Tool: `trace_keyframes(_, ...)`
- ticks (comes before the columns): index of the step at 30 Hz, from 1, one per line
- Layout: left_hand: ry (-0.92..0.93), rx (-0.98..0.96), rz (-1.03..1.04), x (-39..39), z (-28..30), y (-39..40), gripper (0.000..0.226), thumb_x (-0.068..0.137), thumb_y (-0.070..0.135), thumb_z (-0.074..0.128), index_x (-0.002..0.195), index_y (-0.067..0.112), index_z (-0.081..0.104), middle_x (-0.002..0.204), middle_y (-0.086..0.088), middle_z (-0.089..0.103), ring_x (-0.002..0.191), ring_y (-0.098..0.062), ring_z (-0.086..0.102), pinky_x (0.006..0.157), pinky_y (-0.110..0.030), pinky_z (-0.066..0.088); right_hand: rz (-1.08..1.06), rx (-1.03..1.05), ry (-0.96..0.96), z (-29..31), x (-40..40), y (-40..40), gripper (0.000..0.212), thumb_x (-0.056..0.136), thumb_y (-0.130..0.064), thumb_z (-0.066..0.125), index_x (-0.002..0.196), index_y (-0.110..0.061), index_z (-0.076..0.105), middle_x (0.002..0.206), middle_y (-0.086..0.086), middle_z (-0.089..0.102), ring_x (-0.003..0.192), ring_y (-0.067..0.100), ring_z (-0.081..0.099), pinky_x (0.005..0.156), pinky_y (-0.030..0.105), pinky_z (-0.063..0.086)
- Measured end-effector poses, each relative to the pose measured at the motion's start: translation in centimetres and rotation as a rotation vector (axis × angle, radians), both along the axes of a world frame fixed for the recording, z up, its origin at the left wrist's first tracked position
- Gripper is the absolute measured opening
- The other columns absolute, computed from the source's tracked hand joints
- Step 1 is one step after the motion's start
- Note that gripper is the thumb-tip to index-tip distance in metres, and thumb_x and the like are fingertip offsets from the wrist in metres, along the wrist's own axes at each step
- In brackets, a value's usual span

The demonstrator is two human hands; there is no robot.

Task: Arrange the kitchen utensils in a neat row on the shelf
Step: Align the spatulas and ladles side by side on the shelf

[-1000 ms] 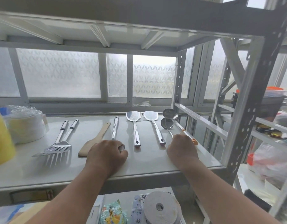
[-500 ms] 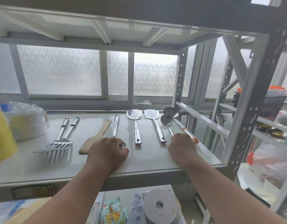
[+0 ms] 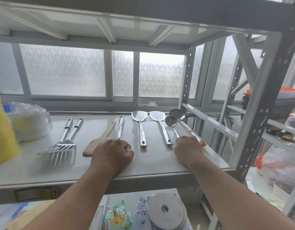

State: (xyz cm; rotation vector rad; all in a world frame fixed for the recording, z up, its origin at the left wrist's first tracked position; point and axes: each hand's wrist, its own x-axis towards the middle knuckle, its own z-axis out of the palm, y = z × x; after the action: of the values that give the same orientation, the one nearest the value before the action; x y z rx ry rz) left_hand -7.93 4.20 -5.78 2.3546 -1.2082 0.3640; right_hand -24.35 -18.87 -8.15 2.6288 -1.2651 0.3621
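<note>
Steel utensils lie side by side on the grey shelf (image 3: 160, 165). From the left: a slotted turner (image 3: 63, 146) and a fork (image 3: 60, 156) overlapping, a wooden spatula (image 3: 100, 140), and a long steel utensil (image 3: 120, 128). My left hand (image 3: 112, 153) curls over that utensil's near end. Further right lie two steel turners (image 3: 140, 117) (image 3: 157, 116), a small ladle (image 3: 170, 121) and a bigger ladle (image 3: 176, 112) with an orange-tipped handle. My right hand (image 3: 187, 148) covers and grips the small ladle's handle end, beside the orange tip.
A white roll in plastic wrap (image 3: 30, 125) and a yellow object (image 3: 2, 130) stand at the shelf's left end. A perforated steel post (image 3: 259, 105) marks the right front corner. Below the shelf are a grey tape roll (image 3: 165, 209) and a snack bag (image 3: 116, 214).
Both hands stay on the same utensils. Only the view has shifted slightly.
</note>
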Motion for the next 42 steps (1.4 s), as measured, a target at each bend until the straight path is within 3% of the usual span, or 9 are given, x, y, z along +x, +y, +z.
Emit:
trace_keyframes(5,0.004,0.009,-0.004,0.0,0.1,0.1,0.03,0.088,0.038,0.054,0.066,0.018,0.05,0.067,0.001,0.056,0.074,-0.024,0.053,0.067,-0.036,0.032,-0.014,0.04,0.012,-0.6,0.3,-0.7,0.044,0.076,-0.021,0.027,0.104,-0.022,0.061,0.107,0.002,0.066,0.115,0.032,0.055,0.104,0.04,0.039)
trace_keyframes(12,0.022,0.002,-0.009,0.0,0.0,0.0,0.031,0.088,0.038,0.054,0.065,0.019,0.05,0.068,0.002,0.056,0.075,-0.024,0.054,0.068,-0.035,0.033,-0.011,0.083,0.018,0.2,0.1,0.0,0.034,0.087,-0.016,0.033,0.109,-0.022,0.058,0.116,0.0,0.061,0.125,0.033,0.047,0.107,0.044,0.037)
trace_keyframes(16,0.03,0.001,-0.014,0.1,0.0,0.1,0.032,0.088,0.04,0.053,0.063,0.021,0.048,0.067,0.003,0.055,0.075,-0.025,0.053,0.069,-0.036,0.033,0.032,0.061,0.048,-0.3,0.0,-0.5,0.038,0.077,-0.018,0.025,0.102,-0.026,0.052,0.111,-0.001,0.06,0.116,0.034,0.054,0.104,0.045,0.038)
trace_keyframes(19,0.041,-0.001,-0.018,0.1,0.0,0.1,0.032,0.088,0.04,0.054,0.063,0.021,0.047,0.066,0.004,0.054,0.074,-0.024,0.052,0.069,-0.036,0.034,0.03,0.066,0.029,-0.4,-0.1,-0.6,0.03,0.08,-0.016,0.029,0.099,-0.027,0.05,0.111,-0.001,0.059,0.115,0.034,0.055,0.105,0.045,0.038)
trace_keyframes(28,0.063,0.015,-0.011,0.0,0.0,0.2,0.033,0.089,0.041,0.053,0.063,0.022,0.046,0.068,0.003,0.054,0.077,-0.026,0.052,0.07,-0.036,0.035,0.007,0.074,0.088,0.0,0.1,-0.4,0.041,0.084,-0.017,0.028,0.112,-0.022,0.056,0.114,-0.002,0.057,0.118,0.035,0.052,0.108,0.046,0.035)
trace_keyframes(42,0.057,0.043,0.002,0.2,-0.1,0.1,0.03,0.088,0.042,0.052,0.067,0.02,0.054,0.072,0.002,0.06,0.078,-0.025,0.056,0.069,-0.035,0.036,-0.024,0.162,-0.01,0.4,-0.2,0.4,0.036,0.084,-0.018,0.03,0.108,-0.023,0.056,0.115,-0.002,0.058,0.119,0.034,0.052,0.109,0.045,0.035)
